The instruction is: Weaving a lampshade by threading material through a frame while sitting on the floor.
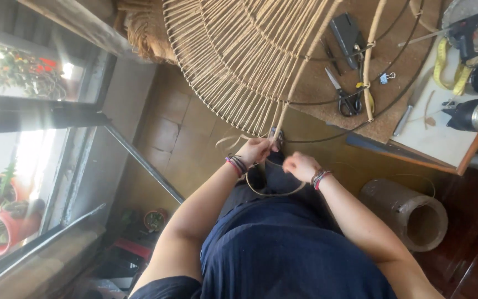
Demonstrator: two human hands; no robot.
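"Where were the hands?"

"The left hand (pixel 255 150) pinched the cord (pixel 272 191) at the round wire frame's (pixel 239 72) rim. The right hand (pixel 301 166), a little apart, gripped its loop."

"What could go wrong?"

"The loop could tangle if pulled crooked."

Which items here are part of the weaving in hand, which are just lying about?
In use: left hand, right hand, cane strand, woven wire frame.
Lying about: scissors, glue gun, yellow tape measure, binder clip, cardboard tube.

Matt natural fibre cord (pixel 233 61), thin dark metal frame (pixel 327 138)
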